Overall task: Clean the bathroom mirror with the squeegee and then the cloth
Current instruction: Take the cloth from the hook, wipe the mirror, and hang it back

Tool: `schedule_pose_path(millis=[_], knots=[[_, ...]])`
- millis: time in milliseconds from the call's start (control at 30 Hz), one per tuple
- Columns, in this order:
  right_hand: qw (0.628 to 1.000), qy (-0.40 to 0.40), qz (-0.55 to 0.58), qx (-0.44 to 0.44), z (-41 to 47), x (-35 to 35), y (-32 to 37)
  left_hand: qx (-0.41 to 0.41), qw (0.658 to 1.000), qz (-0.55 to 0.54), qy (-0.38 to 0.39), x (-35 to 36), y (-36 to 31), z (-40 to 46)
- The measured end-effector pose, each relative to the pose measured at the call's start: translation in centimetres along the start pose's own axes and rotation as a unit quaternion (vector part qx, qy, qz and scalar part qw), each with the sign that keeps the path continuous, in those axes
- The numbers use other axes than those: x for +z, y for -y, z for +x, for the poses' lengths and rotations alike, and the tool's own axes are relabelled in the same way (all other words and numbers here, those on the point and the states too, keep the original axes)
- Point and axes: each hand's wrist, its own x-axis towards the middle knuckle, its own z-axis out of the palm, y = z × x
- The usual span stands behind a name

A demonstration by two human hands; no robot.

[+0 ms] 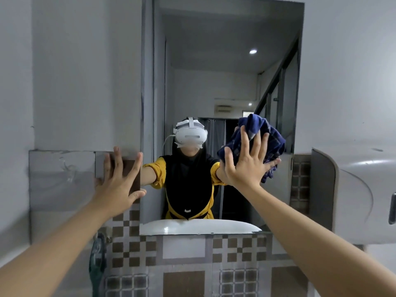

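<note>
So from where I'm watching, we look to be in the second half of the job. The right hand (246, 166) has the cloth (259, 136), a bunched-up dark blue checked rag, pressed flat against the mirror (214, 61) with the palm and spread fingers, over on the right side of the glass at about mid height. It's not a closed grip, more an open palm pinning the cloth to the surface.

The left hand (116, 187) is empty, fingers splayed, braced on the wall tiles (128, 249) right at the mirror's left edge, with the thumb touching the edge.

The squeegee: there's a green thing low down by the tiles at the left that might be it, but I honestly can't tell. Neither hand has it, so my guess is the squeegee pass is done.

What's left, as far as I can judge: wiping the rest of the glass. The top half and left side look fairly clear, no obvious streaks, though the resolution doesn't let me rule out smears. The lower strip above the basin (199, 227) reflection hasn't got the cloth on it right now.
</note>
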Motion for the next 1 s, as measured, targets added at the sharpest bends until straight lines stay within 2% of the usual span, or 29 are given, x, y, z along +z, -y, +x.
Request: schedule_pose_path(millis=[267, 533, 767, 900, 1000], knots=[[0.998, 0.030, 0.004, -0.048, -3.0, 3.3, 6.9, 0.039, 0.999, 0.036, -0.013, 1.9, 1.7, -1.3], [0.982, 0.040, -0.010, -0.186, -3.8, 5.6, 14.1, 0.037, 0.998, 0.035, -0.031, 3.5, 2.4, -1.3], [0.911, 0.053, -0.065, -0.403, -3.3, 6.1, 14.1, 0.043, 0.997, 0.049, -0.044, 4.0, 2.8, -1.4], [0.874, 0.077, -0.093, -0.471, -2.6, 5.0, 11.9, 0.046, 0.996, 0.047, -0.054, 4.2, 3.0, -1.4], [0.858, 0.092, -0.128, -0.488, -2.2, 4.1, 9.4, 0.051, 0.996, 0.036, -0.056, 4.4, 3.1, -1.3]])
